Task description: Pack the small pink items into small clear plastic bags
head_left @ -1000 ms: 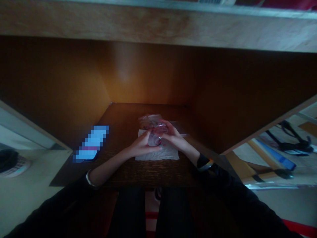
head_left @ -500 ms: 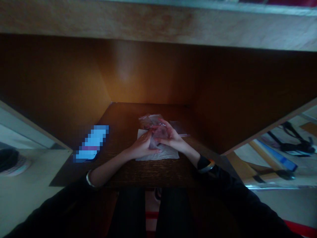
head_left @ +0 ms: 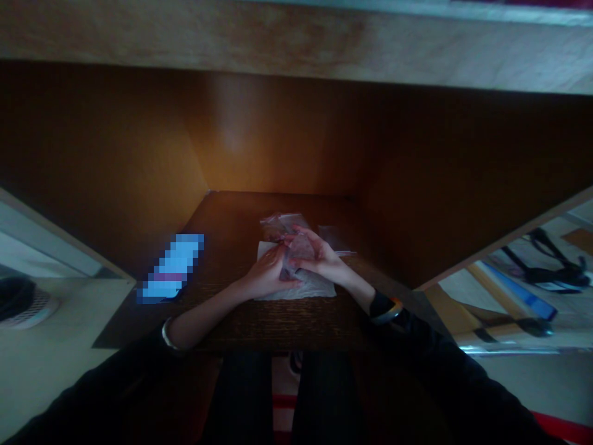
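A small clear plastic bag (head_left: pixel 303 248) is between my two hands, above a white tissue (head_left: pixel 312 288) on the dark wooden shelf. My left hand (head_left: pixel 267 271) grips the bag from the left, thumb low and fingers partly hidden behind it. From the right, my right hand (head_left: pixel 322 256) pinches the same bag between thumb and fingers. What the bag contains is too dim to make out. Just beyond my fingers lie more clear zip bags (head_left: pixel 290 221). Another flat clear bag (head_left: pixel 331 238) rests to the right of my right hand.
A phone with a blurred screen (head_left: pixel 171 269) lies on the left of the shelf (head_left: pixel 222 327). Wooden side walls and a back panel (head_left: pixel 278 136) enclose it. Outside are a white basket (head_left: pixel 39 309) at left and cardboard with a black strap (head_left: pixel 556 272) at right.
The fingers of my right hand have shifted slightly lower and closer around the bag. My left hand stays almost where it was.
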A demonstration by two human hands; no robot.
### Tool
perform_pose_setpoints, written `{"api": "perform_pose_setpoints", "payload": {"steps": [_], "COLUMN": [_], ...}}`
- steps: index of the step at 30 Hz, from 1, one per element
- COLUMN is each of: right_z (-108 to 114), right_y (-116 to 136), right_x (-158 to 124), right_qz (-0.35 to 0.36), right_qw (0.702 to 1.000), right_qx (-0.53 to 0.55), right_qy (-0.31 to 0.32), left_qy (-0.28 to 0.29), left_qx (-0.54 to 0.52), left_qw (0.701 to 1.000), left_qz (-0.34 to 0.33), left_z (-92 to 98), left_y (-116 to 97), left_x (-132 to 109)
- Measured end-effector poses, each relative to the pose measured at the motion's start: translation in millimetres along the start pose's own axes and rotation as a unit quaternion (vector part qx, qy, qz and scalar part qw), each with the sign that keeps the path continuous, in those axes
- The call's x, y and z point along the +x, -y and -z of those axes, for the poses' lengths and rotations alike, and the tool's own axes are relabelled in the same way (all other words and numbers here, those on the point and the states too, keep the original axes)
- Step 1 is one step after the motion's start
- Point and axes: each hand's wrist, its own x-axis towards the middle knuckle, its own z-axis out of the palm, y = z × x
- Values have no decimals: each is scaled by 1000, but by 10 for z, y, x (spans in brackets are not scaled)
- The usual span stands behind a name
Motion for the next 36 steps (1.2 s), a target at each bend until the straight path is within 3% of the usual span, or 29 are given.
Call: {"api": "perform_pose_setpoints", "payload": {"steps": [7,12,18,24,28,32,36], "right_z": [29,-4,-10,19,38,57,50], "right_y": [32,54,71,-33,-83,-67,-37], "right_x": [12,23,27,35,29,42,70], "right_qz": [-39,-37,-22,-28,-57,-71,-75], "right_qw": [998,995,995,996,997,992,988], "right_qx": [-12,26,30,22,11,-5,24], "right_qy": [-53,-94,-92,-80,-58,-100,-134], "left_qy": [-23,-45,-62,-158,-191,-199,-171], "left_qx": [-38,-77,-93,-67,-108,-189,-232], "left_qw": [998,995,992,983,973,956,945], "left_qz": [49,35,64,67,77,104,151], "left_z": [-36,-33,4,42,73,95,112], "left_y": [51,30,-28,-96,-129,-112,-101], "left_x": [7,25,42,65,78,101,122]}}
